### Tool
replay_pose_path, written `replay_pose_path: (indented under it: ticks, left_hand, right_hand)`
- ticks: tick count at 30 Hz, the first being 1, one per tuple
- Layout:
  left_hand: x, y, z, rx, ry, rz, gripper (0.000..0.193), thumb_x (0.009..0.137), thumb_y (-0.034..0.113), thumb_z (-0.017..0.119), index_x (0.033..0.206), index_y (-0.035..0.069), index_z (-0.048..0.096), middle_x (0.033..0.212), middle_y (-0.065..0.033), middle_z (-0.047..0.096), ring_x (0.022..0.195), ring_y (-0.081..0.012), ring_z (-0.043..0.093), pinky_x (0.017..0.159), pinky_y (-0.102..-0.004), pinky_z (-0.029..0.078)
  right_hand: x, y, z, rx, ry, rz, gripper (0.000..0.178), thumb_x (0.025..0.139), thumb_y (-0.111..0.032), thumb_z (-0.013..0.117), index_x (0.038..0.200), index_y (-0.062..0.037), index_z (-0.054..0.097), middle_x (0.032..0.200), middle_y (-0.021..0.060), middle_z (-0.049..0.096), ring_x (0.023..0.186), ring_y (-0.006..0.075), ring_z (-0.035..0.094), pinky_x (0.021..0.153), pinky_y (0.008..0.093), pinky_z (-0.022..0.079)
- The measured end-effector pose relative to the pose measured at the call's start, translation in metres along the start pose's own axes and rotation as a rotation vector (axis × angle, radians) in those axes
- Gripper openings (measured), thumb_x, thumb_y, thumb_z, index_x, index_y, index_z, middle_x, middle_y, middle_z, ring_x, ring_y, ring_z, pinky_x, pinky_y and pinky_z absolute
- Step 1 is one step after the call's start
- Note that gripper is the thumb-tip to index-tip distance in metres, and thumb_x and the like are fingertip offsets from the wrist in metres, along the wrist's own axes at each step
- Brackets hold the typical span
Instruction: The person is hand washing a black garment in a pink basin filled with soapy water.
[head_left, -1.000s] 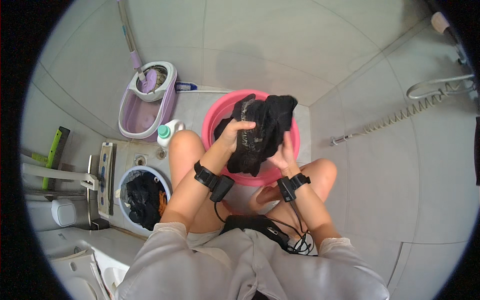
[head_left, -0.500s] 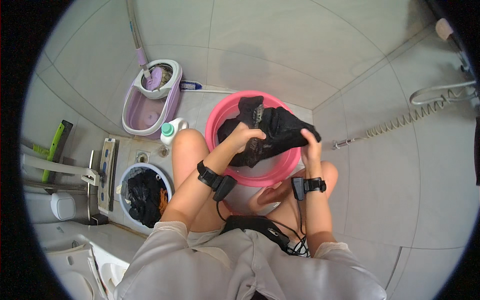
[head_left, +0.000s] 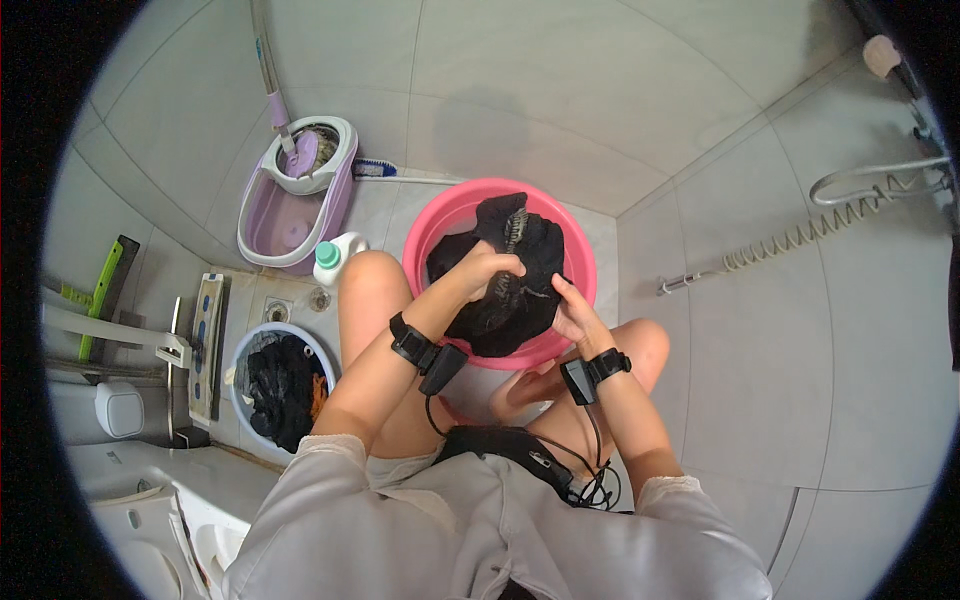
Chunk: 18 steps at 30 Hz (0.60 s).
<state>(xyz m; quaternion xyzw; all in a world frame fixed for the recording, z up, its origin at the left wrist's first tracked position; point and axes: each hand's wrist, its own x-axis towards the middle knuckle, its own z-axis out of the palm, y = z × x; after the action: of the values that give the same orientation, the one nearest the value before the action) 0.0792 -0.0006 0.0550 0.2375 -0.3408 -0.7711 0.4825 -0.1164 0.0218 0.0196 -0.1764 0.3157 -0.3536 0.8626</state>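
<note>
A pink basin [head_left: 590, 265] stands on the floor in front of my knees. Bunched black cloth [head_left: 540, 240] fills much of it, apparently a garment, with a light grey patterned strip on its upper part. My left hand [head_left: 485, 270] is closed on the middle of this garment, thumb lying over a fold. At the garment's right edge, my right hand [head_left: 577, 315] pinches the fabric between thumb and fingers. Part of the cloth under both hands is hidden. Each wrist wears a black strap with a small box.
A purple mop bucket [head_left: 250, 225] with a mop stands at the far left. Beside it are a white bottle with a green cap [head_left: 328, 257] and a blue brush [head_left: 374, 169]. A pale basin of dark clothes [head_left: 285, 395] sits left of my knee. Tiled walls enclose the space.
My right hand has come down and inward, toward the left hand. The garment's raised right end has dropped into the basin. My left hand keeps its hold.
</note>
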Motion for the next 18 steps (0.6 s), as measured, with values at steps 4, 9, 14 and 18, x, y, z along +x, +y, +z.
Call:
replay_pose_path:
  ticks: [4,9,14,18]
  left_hand:
    - [0.009,0.004,-0.012,0.312,0.123,-0.125,0.031,0.062,0.001,0.058,0.093,-0.005,0.053,0.082,-0.0085,0.057,0.072,-0.0167,0.056,0.065,-0.0275,0.046]
    - [0.011,0.012,-0.012,0.507,0.134,-0.167,0.035,0.071,0.025,0.066,0.088,-0.005,0.057,0.083,-0.0091,0.059,0.074,-0.0152,0.057,0.064,-0.0259,0.046]
    - [0.006,0.029,-0.012,0.008,0.090,-0.093,0.035,0.078,0.027,0.056,0.097,-0.002,0.056,0.093,-0.0106,0.060,0.086,-0.0200,0.057,0.078,-0.0325,0.046]
    - [0.001,0.060,-0.022,-0.600,-0.056,0.112,0.052,0.081,0.044,0.041,0.109,0.000,0.050,0.102,-0.0152,0.056,0.095,-0.0275,0.054,0.085,-0.0406,0.041]
  right_hand:
    - [-0.007,-0.013,0.040,-0.380,0.175,-0.411,0.036,0.078,-0.008,0.054,0.112,-0.0001,0.045,0.105,0.0107,0.054,0.096,0.0215,0.053,0.085,0.0337,0.043]
    - [-0.023,-0.041,0.057,-0.106,0.046,-0.453,0.026,0.081,-0.011,0.051,0.105,0.0004,0.049,0.101,0.0126,0.055,0.094,0.0250,0.054,0.082,0.0376,0.045]
    - [-0.043,-0.093,0.062,-0.023,-0.149,-0.489,0.029,0.086,-0.020,0.043,0.105,0.0014,0.050,0.104,0.0138,0.056,0.098,0.0270,0.053,0.088,0.0395,0.041]
    - [-0.059,-0.127,0.083,-0.020,-0.125,-0.576,0.034,0.088,-0.023,0.042,0.108,0.0040,0.049,0.109,0.0151,0.053,0.102,0.0285,0.050,0.092,0.0409,0.036]
